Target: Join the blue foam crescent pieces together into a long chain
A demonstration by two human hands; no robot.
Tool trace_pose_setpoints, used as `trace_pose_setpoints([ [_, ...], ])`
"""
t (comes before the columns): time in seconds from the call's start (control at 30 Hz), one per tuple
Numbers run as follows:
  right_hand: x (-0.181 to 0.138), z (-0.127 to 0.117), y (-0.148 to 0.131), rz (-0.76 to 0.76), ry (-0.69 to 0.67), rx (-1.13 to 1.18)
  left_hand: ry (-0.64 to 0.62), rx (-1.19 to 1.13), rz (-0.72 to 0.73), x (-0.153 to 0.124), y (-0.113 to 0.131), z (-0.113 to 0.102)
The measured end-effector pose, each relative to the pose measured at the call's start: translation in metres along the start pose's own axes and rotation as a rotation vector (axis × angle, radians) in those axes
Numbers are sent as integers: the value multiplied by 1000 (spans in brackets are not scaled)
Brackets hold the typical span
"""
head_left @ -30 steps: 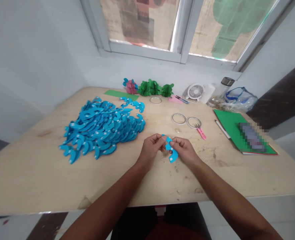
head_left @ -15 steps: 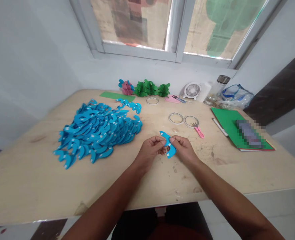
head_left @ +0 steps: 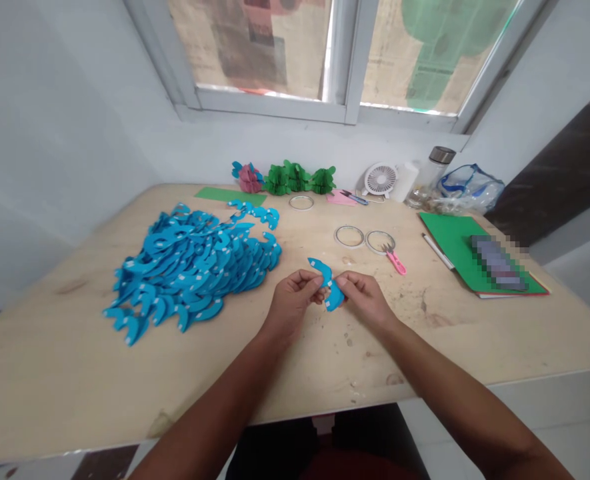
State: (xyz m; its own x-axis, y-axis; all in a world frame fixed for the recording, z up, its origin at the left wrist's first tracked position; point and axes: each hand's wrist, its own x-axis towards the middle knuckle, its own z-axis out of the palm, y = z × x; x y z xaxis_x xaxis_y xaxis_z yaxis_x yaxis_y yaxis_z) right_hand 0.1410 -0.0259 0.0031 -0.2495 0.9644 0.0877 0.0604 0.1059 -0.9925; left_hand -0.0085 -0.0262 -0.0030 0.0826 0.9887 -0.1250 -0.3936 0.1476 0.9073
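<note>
Between my hands, above the table's middle, is a curved blue paper piece (head_left: 333, 298) with small white squares on it. My left hand (head_left: 295, 297) pinches its left side between thumb and fingers. The fingers of my right hand (head_left: 362, 295) are closed on its right side, near the bend. To the left lies a big heap of similar blue paper pieces (head_left: 189, 260), many with white squares. A few more blue pieces (head_left: 262, 214) lie loose behind the heap.
Tape rolls (head_left: 349, 237) and pink-handled snips (head_left: 395, 259) lie beyond my hands. Green folded paper figures (head_left: 295, 178), a small white fan (head_left: 380, 180) and a bottle (head_left: 432, 175) line the back. On the right are a green folder (head_left: 447, 247) and a white pen (head_left: 437, 251).
The blue piece has turned and bent between my fingers, its lower part tilting differently. Both hands keep hold of it. The whole view has shifted slightly.
</note>
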Motion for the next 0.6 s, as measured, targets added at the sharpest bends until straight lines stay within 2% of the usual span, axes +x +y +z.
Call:
trace_pose_setpoints([
  [0.17,0,1,5,27,7,-44,18,71,69,1,-2,0],
  [0.43,3,2,8,50,5,45,31,94,80,-2,0,1],
  [0.6,4,0,8,103,50,56,36,192,181,-4,-1,3],
])
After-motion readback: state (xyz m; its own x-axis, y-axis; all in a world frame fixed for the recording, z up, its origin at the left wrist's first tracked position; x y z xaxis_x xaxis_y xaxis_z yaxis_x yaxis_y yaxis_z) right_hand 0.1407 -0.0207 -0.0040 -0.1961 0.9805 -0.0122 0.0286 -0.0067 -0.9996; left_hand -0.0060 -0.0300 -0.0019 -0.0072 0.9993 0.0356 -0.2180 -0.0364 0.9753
